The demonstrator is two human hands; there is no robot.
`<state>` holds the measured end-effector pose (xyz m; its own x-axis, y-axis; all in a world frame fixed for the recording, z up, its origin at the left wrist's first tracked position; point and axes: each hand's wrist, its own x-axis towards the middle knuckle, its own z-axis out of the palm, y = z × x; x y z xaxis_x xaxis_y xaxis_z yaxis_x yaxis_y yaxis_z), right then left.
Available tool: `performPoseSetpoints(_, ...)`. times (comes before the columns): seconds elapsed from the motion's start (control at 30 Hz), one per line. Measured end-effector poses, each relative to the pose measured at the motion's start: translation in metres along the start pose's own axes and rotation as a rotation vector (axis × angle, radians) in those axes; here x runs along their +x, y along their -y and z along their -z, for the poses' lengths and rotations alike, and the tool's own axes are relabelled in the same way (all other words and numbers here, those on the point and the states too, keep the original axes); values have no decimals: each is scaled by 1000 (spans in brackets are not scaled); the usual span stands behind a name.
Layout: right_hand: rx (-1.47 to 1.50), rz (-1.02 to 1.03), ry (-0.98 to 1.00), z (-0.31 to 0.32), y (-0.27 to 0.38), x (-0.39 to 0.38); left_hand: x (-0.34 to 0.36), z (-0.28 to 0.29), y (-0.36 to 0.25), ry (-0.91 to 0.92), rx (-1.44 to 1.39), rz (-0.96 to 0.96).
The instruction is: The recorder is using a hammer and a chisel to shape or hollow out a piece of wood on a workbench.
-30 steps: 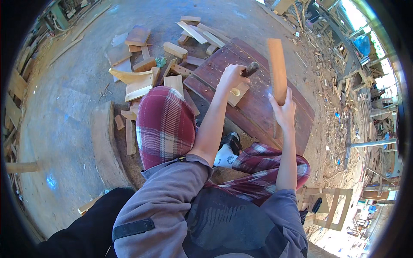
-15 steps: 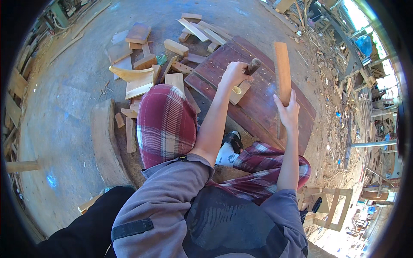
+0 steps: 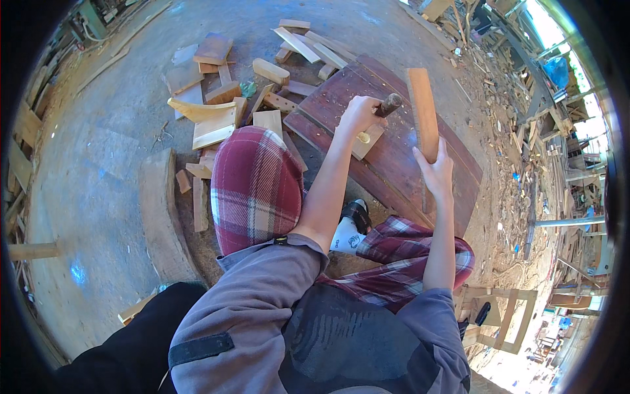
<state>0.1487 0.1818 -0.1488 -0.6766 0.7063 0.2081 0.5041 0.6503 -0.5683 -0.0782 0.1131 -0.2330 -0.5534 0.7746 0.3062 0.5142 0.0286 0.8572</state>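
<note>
In my left hand (image 3: 364, 113) is a tool with a dark, round handle (image 3: 392, 102), held over a pale wooden block (image 3: 371, 139) that has a small rounded yellowish patch or hollow; its lower end is hidden. My right hand (image 3: 436, 164) grips a long, flat orange-brown wooden bar (image 3: 423, 111) by its lower part, raised to the right of the handle. Beneath both hands lies a large dark red-brown panel (image 3: 453, 203), scattered with chips around the block.
Loose offcuts and blocks (image 3: 210, 118) lie piled on the concrete floor (image 3: 98, 171) beyond my plaid-covered left knee (image 3: 256, 190). A thick rough plank (image 3: 161, 210) lies at the left. Wood scraps (image 3: 518, 138) line the right side, with a wooden frame (image 3: 505, 318) at lower right.
The bar in my right hand has moved slightly down, swinging right and then back left. My left hand and the handle have shifted only slightly.
</note>
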Motion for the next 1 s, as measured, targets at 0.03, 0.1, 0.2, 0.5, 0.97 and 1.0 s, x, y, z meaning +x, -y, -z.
performPoseSetpoints(0.03, -1, -24, 14, -2, 1, 0, 0, 0, 2, -6, 2, 9)
performPoseSetpoints(0.1, -51, 47, -7, -6, -7, 2, -1, -1, 3, -11, 4, 17)
performPoseSetpoints(0.2, -26, 106, -41, 8, -3, 2, -5, -2, 3, -61, -26, -6)
performPoseSetpoints(0.5, -2, 86, 43, -15, 0, 1, -6, -7, 13, -73, -44, -38)
performPoseSetpoints(0.97, 32, 89, -61, 13, -15, 2, 7, -3, -10, 99, -49, 10)
performPoseSetpoints(1.0, 47, 105, -77, 13, -16, 3, 8, -3, -8, 97, -49, 12)
